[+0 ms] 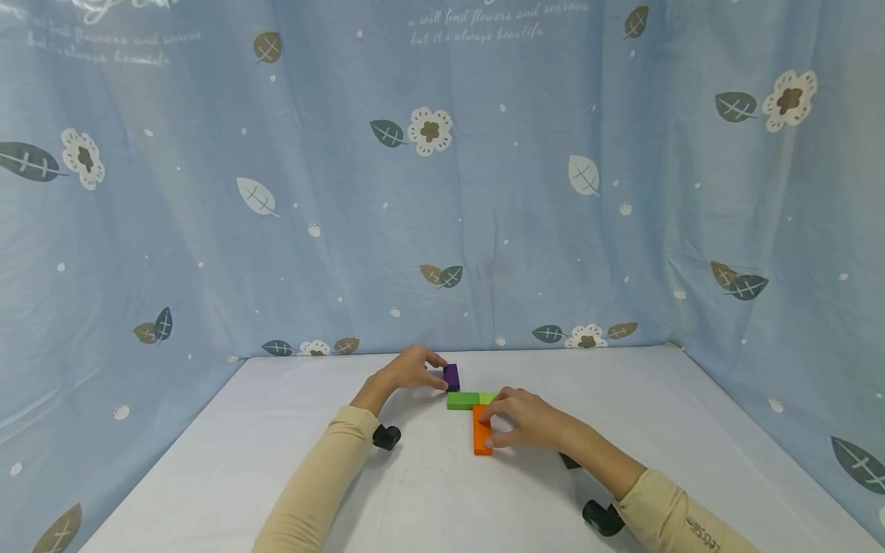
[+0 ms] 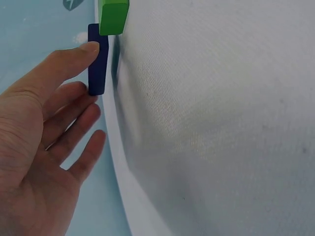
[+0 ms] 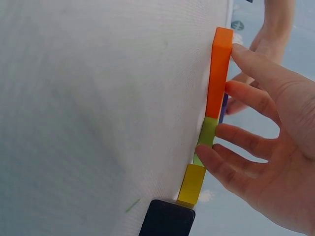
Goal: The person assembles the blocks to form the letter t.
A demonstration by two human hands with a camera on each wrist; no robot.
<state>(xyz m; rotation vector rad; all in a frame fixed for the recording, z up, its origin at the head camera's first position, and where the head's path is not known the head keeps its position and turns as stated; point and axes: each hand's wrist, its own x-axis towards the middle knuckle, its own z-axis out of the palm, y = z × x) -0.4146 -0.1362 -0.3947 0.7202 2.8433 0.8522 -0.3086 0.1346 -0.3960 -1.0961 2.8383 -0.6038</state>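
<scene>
Thumb and fingers of my left hand (image 1: 411, 370) pinch a purple block (image 1: 451, 377) at the back of the table; it looks dark blue in the left wrist view. Just in front lie a green block (image 1: 463, 401) and a lime block (image 1: 487, 399), end to end. An orange block (image 1: 482, 438) points from them toward the front. My right hand (image 1: 528, 418) rests its thumb and index fingertips on the orange block, other fingers loosely bent above the lime block. In the right wrist view a yellow block (image 3: 192, 184) shows past the lime one; my hand hides it from the head view.
A dark object with rounded corners (image 3: 168, 219) stands beyond the yellow block. Black wrist devices (image 1: 387, 437) hang at both cuffs. The table (image 1: 442, 507) wears a white cloth, and a blue patterned curtain (image 1: 484, 215) encloses its back and sides.
</scene>
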